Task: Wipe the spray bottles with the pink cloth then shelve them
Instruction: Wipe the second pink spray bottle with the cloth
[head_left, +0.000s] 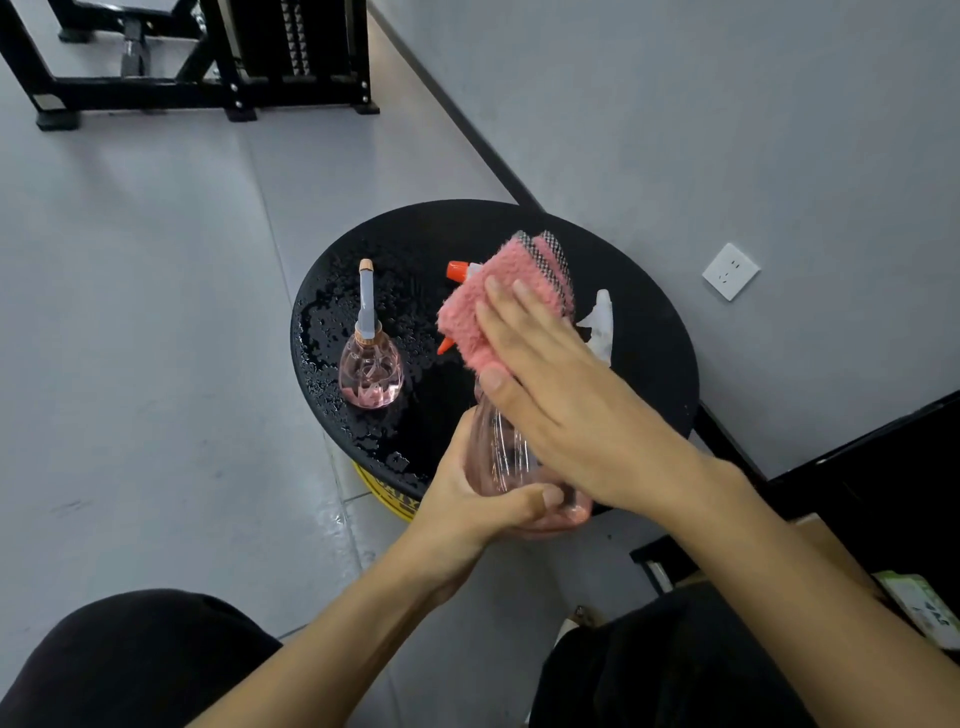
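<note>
my left hand (483, 499) grips the base of a clear pink spray bottle (501, 457), fingers curled under it and thumb across the front. i hold it tilted over the near edge of the round black table (649, 364), its top leaning away from me. my right hand (566, 400) holds the pink cloth (483, 306) wrapped over the bottle's sprayer head: my fingers lie fairly straight across the top of the cloth, and my thumb presses in at its lower edge, against the bottle's neck. an orange nozzle (457, 270) pokes out from under the cloth on the far left, and an orange tip shows below the cloth's left edge.

a second spray bottle (371, 374), small and round with pink liquid and a long grey neck, stands upright on the left part of the table, well apart from my hands. the tabletop around it is covered in water droplets. a white plastic piece (600, 322) lies just beyond my right hand, partly hidden; i cannot tell what it is.

a white wall socket (730, 271) sits on the grey wall to the right, and a black metal frame (156, 88) stands on the floor at the far left
</note>
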